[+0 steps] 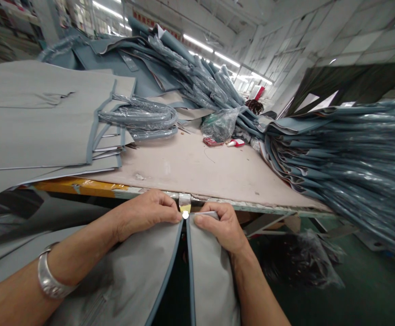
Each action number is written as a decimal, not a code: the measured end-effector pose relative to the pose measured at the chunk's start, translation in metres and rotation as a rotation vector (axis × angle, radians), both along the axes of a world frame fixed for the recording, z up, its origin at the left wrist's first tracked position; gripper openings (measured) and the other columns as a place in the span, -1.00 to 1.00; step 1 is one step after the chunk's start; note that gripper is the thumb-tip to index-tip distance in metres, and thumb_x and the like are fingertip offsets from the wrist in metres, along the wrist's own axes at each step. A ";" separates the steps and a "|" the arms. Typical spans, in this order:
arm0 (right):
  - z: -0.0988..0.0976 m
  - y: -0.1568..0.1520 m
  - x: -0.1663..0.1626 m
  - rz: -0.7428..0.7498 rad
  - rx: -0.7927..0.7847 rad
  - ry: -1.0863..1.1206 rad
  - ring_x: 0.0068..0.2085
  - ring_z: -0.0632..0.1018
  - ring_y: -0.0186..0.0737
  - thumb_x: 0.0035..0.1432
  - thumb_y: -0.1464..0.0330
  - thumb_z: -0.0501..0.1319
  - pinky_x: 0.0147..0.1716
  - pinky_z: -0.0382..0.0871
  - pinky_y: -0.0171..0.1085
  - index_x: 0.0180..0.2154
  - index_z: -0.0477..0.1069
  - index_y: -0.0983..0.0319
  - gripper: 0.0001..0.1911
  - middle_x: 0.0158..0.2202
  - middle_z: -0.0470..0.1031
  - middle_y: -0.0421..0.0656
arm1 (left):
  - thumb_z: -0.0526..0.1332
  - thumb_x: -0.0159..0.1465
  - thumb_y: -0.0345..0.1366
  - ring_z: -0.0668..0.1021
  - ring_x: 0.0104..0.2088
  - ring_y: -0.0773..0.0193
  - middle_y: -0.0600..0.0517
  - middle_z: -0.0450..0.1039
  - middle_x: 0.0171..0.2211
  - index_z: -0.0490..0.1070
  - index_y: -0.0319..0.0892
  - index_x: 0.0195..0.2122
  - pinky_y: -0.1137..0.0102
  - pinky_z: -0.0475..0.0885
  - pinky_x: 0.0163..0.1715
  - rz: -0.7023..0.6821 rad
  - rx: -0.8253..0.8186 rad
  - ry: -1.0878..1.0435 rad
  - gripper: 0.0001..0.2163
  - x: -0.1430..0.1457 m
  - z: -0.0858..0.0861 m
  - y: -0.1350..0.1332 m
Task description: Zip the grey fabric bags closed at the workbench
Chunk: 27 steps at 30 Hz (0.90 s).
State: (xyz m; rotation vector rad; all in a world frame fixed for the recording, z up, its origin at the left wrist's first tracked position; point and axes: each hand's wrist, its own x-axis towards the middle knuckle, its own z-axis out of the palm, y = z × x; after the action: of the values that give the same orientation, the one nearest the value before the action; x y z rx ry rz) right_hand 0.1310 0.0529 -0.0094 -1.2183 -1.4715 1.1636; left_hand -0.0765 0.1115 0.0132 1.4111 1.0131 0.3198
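Grey fabric [143, 260]: 6 o'clock of bench [197, 170]
Left hand [146, 209]: pinching fabric corner
Right hand [225, 225]: pinching facing corner

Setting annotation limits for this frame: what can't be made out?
All in the head view:
Some fingertips of the left hand and right hand: hidden by the hands and grey fabric.
The grey fabric's full extent: cut off by the bottom edge.
Clear bag's contents: obscured by crinkled plastic.
Red banner's lettering: too small, blurred.
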 end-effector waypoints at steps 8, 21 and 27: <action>-0.003 0.002 0.002 -0.005 0.011 0.003 -0.58 0.13 -0.47 0.02 0.18 0.37 -0.63 -0.06 -0.43 -0.54 0.41 0.31 -0.66 -0.63 0.18 -0.29 | 0.30 -0.08 -0.10 0.24 -0.58 0.40 0.14 0.23 -0.66 0.42 -0.22 -0.59 0.49 0.08 -0.56 -0.009 -0.009 0.000 -0.74 0.001 0.002 0.001; -0.001 0.002 0.000 -0.019 0.037 0.017 -0.58 0.11 -0.47 0.00 0.20 0.37 -0.63 -0.08 -0.43 -0.56 0.40 0.32 -0.67 -0.64 0.16 -0.31 | 0.33 -0.12 -0.05 0.28 -0.58 0.39 0.12 0.29 -0.64 0.42 -0.22 -0.57 0.49 0.14 -0.55 0.046 -0.020 -0.032 -0.69 0.005 -0.004 0.002; 0.002 -0.002 -0.005 -0.029 0.061 0.018 -0.59 0.10 -0.47 0.02 0.20 0.35 -0.63 -0.07 -0.42 -0.57 0.39 0.31 -0.66 -0.65 0.15 -0.31 | 0.33 -0.14 -0.06 0.27 -0.57 0.42 0.13 0.30 -0.62 0.44 -0.24 -0.56 0.53 0.14 -0.55 0.045 -0.020 -0.031 -0.69 0.004 0.002 -0.003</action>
State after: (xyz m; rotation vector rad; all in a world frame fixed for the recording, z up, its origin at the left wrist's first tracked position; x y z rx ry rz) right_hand 0.1260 0.0511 -0.0072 -1.1815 -1.4604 1.1000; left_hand -0.0725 0.1090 0.0150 1.3633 1.0212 0.3629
